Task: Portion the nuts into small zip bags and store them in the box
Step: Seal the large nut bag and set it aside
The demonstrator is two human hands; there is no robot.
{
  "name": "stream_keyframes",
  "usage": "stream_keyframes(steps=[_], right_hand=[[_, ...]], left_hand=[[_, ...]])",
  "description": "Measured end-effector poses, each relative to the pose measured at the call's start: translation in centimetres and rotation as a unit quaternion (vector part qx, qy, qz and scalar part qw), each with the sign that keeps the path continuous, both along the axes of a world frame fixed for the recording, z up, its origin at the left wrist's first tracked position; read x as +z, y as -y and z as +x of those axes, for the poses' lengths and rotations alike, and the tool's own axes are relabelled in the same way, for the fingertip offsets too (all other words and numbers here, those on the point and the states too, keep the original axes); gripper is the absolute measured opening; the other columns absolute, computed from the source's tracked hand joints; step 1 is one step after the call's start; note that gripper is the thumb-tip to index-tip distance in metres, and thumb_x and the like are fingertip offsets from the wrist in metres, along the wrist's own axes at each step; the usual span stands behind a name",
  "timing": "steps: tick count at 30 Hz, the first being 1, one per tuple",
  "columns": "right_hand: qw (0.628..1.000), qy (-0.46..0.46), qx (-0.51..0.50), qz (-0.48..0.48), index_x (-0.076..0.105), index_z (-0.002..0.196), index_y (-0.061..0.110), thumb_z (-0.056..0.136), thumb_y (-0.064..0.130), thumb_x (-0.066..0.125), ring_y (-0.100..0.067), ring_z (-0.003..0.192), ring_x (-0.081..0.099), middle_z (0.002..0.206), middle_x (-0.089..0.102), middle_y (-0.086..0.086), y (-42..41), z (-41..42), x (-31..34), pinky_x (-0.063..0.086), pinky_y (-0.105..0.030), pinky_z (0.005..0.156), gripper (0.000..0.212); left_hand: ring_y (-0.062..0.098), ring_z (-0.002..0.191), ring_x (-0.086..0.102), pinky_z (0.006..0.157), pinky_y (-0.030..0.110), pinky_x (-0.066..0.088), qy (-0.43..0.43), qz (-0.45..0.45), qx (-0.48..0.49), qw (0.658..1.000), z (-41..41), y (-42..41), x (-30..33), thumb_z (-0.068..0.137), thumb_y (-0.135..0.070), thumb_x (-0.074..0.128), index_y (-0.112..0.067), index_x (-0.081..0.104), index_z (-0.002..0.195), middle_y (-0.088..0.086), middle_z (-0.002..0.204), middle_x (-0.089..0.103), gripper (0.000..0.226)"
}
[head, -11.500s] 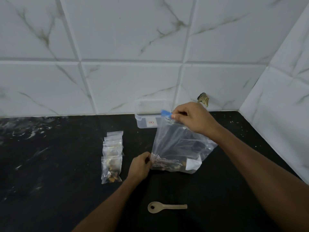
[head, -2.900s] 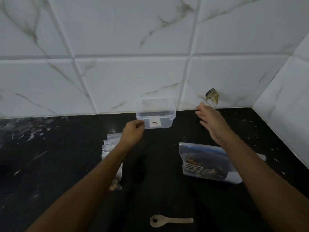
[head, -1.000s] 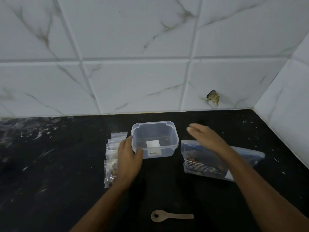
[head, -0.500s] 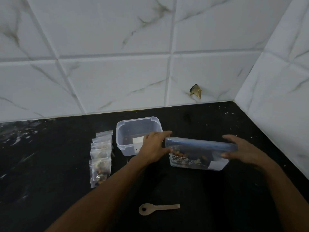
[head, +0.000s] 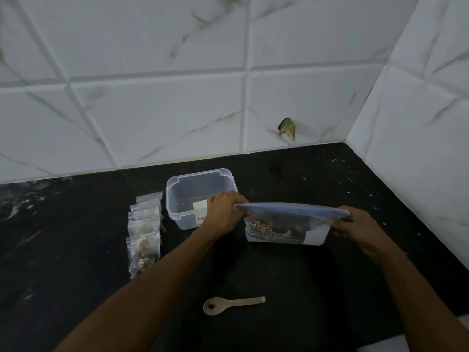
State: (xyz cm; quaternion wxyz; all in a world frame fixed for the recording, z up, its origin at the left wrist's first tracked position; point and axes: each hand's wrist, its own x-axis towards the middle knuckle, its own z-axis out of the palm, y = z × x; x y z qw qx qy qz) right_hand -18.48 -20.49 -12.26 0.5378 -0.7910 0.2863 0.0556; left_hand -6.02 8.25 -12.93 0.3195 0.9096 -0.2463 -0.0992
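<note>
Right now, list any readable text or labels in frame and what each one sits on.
"...AVE INSTRUCTION": heading printed on the large zip bag, held by the left hand and right hand; the first letters are unclear.
Lines beneath that heading: too small to read.
Sticker on the plastic box: red strip, letters blurred and partly hidden.

small bags (head: 144, 232) left of box (head: 177, 214) | big bag (head: 286, 224) right | spoon (head: 232, 304) in front
</note>
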Motion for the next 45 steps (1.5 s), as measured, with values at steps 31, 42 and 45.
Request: stream_keyframes(steps=[31, 42, 45], right_hand=[[0.952, 0.126, -0.045, 0.275, 0.056, 0.125, 0.000, 0.094, -0.006, 0.051, -0.029, 0.100, 0.067, 0.115, 0.066, -0.018, -17.1, 18.0, 3.5, 0.055, -0.044, 0.087, 0.032], [0.976, 0.051, -0.002, 0.213, 0.059, 0.112, 0.003, 0.086, -0.011, 0.056, -0.030, 0.096, 0.067, 0.101, 0.067, -0.015, -18.7, 18.5, 1.1, 0.056, -0.043, 0.089, 0.030], [0.996, 0.067, 0.036, -0.044, 0.056, 0.114, 0.012, 0.082, -0.001, 0.063, -0.023, 0.092, 0.062, 0.099, 0.061, -0.004, -18.6, 19.2, 1.3, 0.055, -0.036, 0.080, 0.036]], left_hand=[[0.028, 0.100, 0.069, 0.093, 0.044, 0.056, -0.146, -0.346, 0.319, 0.870, 6.3, -14.8, 2.0, 0.092, -0.002, 0.062, -0.013, 0.066, 0.107, 0.013, 0.104, 0.070, 0.020], [0.027, 0.103, 0.065, 0.092, 0.042, 0.056, -0.129, -0.325, 0.340, 0.873, 7.2, -15.1, 0.2, 0.089, 0.000, 0.062, -0.009, 0.058, 0.115, 0.014, 0.110, 0.065, 0.027], [0.026, 0.103, 0.064, 0.091, 0.041, 0.057, -0.120, -0.324, 0.337, 0.876, 7.1, -14.8, 0.1, 0.090, 0.000, 0.062, -0.009, 0.055, 0.118, 0.011, 0.110, 0.063, 0.030]])
